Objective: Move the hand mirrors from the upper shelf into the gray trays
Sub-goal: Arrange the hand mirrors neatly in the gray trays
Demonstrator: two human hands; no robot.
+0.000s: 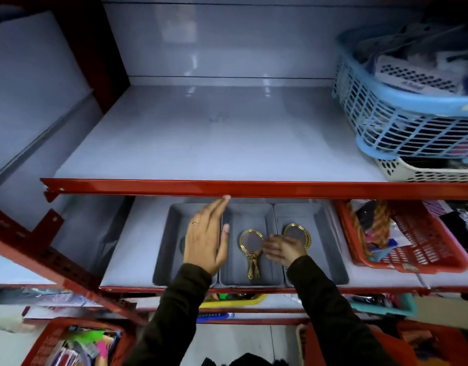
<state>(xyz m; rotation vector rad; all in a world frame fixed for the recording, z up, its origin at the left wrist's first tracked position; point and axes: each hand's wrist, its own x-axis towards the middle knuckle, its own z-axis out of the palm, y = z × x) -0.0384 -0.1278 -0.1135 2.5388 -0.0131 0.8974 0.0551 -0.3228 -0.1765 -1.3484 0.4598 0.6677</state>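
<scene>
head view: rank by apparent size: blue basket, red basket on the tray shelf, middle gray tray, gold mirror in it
1. blue basket, cropped by the frame edge
2. red basket, close to the blue one, also cropped, so unsure
3. middle gray tray
4. gold mirror

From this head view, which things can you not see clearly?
- Left gray tray: the left hand hides whatever lies inside; only a dark edge shows.
- Right mirror: its handle is behind the blurred right hand.
- Blue basket: contents blurred, cut by the right edge.
</scene>
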